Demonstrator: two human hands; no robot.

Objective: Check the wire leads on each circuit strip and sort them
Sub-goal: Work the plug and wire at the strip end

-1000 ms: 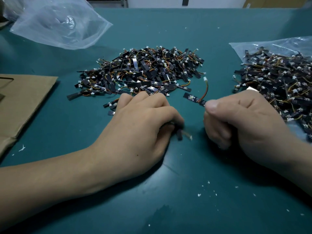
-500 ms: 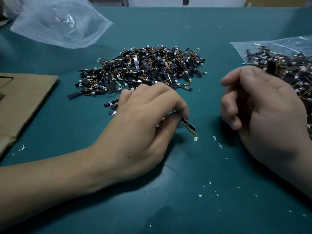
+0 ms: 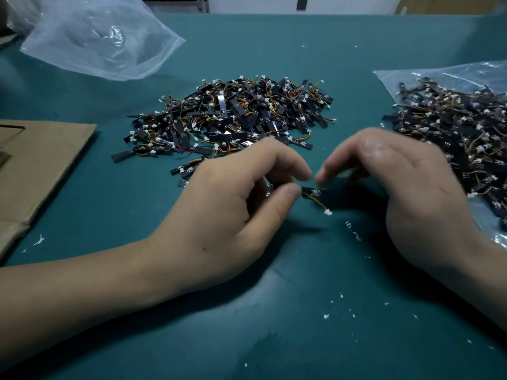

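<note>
Nearby, open teal tabletop (image 3: 274, 325) spreads toward 6 o'clock, and flat brown cardboard (image 3: 41, 160) borders it at 9. A clear plastic bag (image 3: 403, 78) at 3 bears black circuit strips, and a loose heap (image 3: 233, 119) sits at 12. At centre the left hand (image 3: 219, 215) pinches one black wired strip (image 3: 315, 194). The right hand (image 3: 411, 193), back from the bag, curls beside it; whether it grips is unclear.

Black circuit strip (image 3: 311, 192) pinched level, orange-yellow lead (image 3: 319, 204) dangling right

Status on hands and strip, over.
Left hand pinches one circuit strip, lead hanging. Right hand at its free end, grip blurred. Nothing blocking.
</note>
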